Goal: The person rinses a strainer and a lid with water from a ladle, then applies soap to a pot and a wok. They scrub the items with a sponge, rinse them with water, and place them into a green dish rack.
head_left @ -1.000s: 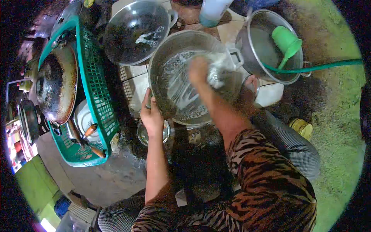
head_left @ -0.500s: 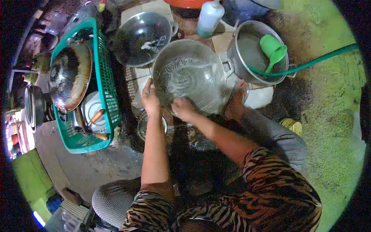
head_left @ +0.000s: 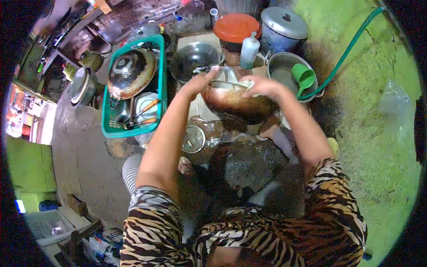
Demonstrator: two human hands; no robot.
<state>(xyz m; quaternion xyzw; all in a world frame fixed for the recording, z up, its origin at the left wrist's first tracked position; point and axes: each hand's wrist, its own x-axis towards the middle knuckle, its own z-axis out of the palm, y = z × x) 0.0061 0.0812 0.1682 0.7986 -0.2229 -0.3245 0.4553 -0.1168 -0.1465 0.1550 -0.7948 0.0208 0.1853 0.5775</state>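
Note:
A large wok is tilted up in front of me, its brown, scorched underside facing me and its inside mostly hidden. My left hand is closed on the left part of its rim. At the right part of the rim, my right hand is closed around a pale, crumpled scrubber, pressed against the wok. A green dipper rests inside the metal pot to the right. Behind my left hand sits a second dark wok with some suds in it.
To the left, a teal basket holds a blackened wok and wooden-handled utensils. A soap bottle, a red-lidded tub and a lidded pot stand behind. A glass lid lies near my foot. A green hose runs into the metal pot.
The wok has gone from lying with its soapy inside upward to tilted, underside toward me. My right hand has moved from inside it to its right rim. The view has lifted.

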